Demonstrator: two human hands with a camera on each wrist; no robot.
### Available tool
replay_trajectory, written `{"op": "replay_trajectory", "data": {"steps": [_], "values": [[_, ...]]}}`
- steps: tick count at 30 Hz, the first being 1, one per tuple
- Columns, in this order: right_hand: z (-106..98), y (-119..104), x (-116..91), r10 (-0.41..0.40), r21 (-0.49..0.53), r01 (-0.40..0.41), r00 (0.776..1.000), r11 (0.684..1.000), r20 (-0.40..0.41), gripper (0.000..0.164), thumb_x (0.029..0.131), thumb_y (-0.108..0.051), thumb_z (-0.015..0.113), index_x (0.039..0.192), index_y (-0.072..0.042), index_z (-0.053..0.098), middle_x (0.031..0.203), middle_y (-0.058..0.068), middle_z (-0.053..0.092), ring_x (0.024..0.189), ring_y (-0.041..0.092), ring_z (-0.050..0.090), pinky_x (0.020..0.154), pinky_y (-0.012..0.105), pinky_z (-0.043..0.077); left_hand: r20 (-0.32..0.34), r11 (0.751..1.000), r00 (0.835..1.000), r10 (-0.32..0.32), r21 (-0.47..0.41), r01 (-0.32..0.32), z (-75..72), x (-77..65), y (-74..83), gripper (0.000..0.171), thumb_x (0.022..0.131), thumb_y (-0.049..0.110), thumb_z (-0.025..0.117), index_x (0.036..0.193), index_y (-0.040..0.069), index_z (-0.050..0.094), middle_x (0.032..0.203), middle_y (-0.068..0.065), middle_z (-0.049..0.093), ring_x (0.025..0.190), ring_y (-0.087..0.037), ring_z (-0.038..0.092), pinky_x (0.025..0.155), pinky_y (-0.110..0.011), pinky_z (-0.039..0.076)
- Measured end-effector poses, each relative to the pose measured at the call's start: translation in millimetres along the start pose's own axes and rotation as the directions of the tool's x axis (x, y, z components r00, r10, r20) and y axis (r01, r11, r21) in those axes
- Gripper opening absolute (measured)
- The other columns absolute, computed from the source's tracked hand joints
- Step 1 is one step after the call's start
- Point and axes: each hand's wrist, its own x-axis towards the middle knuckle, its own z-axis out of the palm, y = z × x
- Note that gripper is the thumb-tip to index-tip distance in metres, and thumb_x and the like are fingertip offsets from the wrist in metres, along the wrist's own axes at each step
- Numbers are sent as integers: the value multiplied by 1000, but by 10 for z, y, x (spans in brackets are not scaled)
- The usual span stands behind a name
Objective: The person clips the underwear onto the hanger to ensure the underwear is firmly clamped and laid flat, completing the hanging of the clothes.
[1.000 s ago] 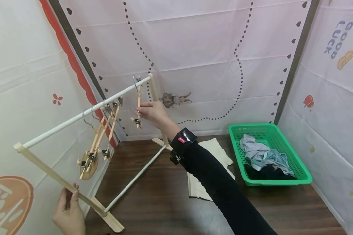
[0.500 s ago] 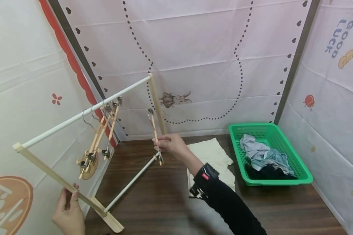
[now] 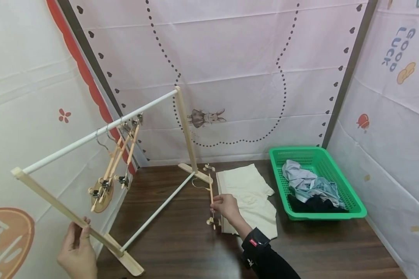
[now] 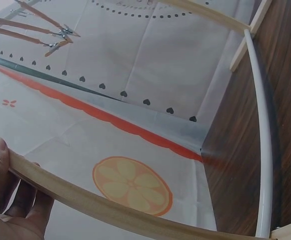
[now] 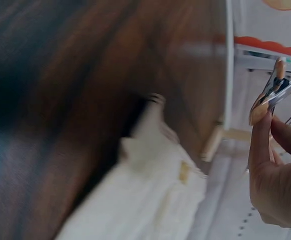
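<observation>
Pale printed cloths (image 3: 230, 50) are lining the space, with dots, hearts and a rabbit figure showing at the back, and a dark wood-grain desk (image 3: 167, 240) is spreading below. Left hand (image 3: 77, 248) is gripping the near wooden post (image 3: 66, 211) of a drying rack, thumb on one side and fingers curling round the other. Right hand (image 3: 227, 207) is holding a clip hanger (image 3: 211, 193) — thumb and fingertips are pinching its wooden bar near one clip. That hanger is sitting just beside the rack's far foot and the left edge of a cream garment (image 3: 246, 190); whether it is touching the desk, I cannot tell. More hangers (image 3: 110, 166) are dangling from the white top rail (image 3: 73, 145). Farther right, a green basket (image 3: 328, 216) is holding crumpled grey-blue cloth (image 3: 310, 182) and black cloth (image 3: 314, 204).
</observation>
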Motion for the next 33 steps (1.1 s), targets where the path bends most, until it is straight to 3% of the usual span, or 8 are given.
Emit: {"op": "replay_trajectory", "data": {"steps": [8,13,20,23,27,30,33], "values": [[150,244,106,28,-90,-32,999,995,-46,28,86,10,73,113,17,67,85,20,75,70,27,75,58,26,61,6,999,1000,9,34,-10,-16,15,-13,38,95,14,71,132,8,68,120,4,73,100,7,66,90,-10,51],[206,362,134,12,-139,-20,998,990,-60,26,86,9,74,110,16,69,84,20,75,66,25,74,56,27,60,-6,1000,1000,0,1,0,-23,12,8,37,95,12,71,131,5,68,120,5,73,100,6,67,90,-10,51],[227,450,163,-7,-114,-2,997,993,-78,23,84,10,75,106,15,71,91,24,74,70,28,75,59,27,61,-15,1000,1000,11,-18,-12,-21,9,-9,37,95,9,71,130,3,67,117,8,74,99,7,67,89,-9,51],[212,483,164,-20,-171,10,998,985,-56,23,86,8,73,108,13,71,91,21,74,75,27,74,63,30,62,-16,1000,999,29,-6,-29,-15,13,-15,36,94,10,72,129,3,68,116,9,74,98,7,67,89,-9,51],[125,517,119,-88,-301,82,996,950,-5,20,88,3,70,106,9,74,89,16,75,79,25,71,67,32,60,13,996,1000,25,81,-26,-32,38,-24,36,96,14,71,132,7,68,118,8,73,98,10,63,88,-7,50],[23,526,41,-141,-317,144,990,938,32,18,90,0,69,106,7,74,92,15,75,84,27,70,70,35,60,38,989,999,16,145,-21,-40,56,-5,37,98,16,69,135,9,66,123,1,72,101,10,61,90,-8,50],[-86,543,-68,-201,-339,206,978,918,48,16,90,2,69,105,6,74,96,16,74,87,29,70,73,35,60,1,985,999,51,167,-50,-4,-10,62,43,97,12,70,139,11,62,130,-3,66,108,7,58,95,-9,48]]}}
